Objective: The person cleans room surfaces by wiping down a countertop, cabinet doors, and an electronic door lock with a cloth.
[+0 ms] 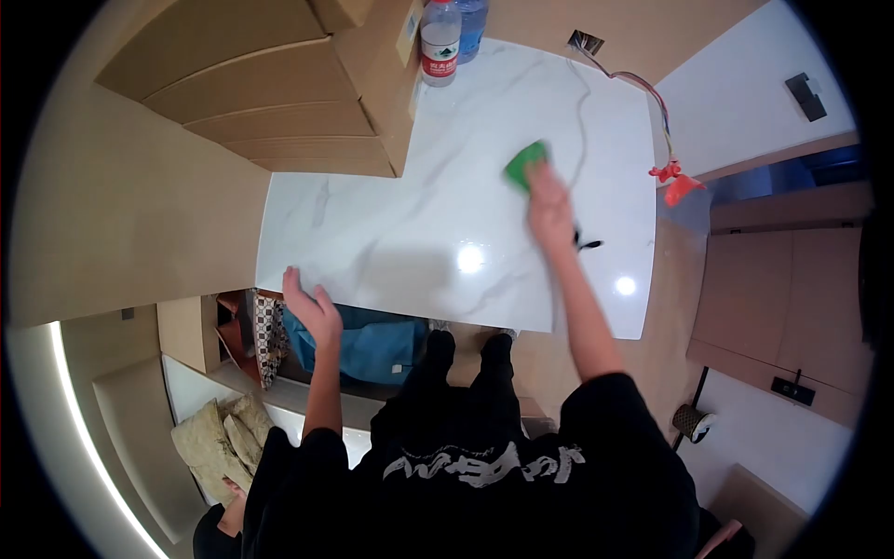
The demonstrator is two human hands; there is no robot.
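My right hand (549,207) is closed on a green cloth (527,166) and presses it to the white marble-patterned tabletop (475,130). Slight blur on the hand and cloth hides the finger detail. Just beside my right wrist lies a small black object (589,244), partly covered, whose kind I cannot make out. My left hand (315,309) is at the table's near left edge, empty, with thumb and fingers apart. Whether it touches the edge I cannot tell.
Cardboard boxes (279,102) stand at the back left, beside a red-labelled bottle (440,47) and a blue bottle (472,28). Wires (652,88) run from a wall opening to red pieces (680,186). Below are a blue bag (363,345) and another person's hand (233,491).
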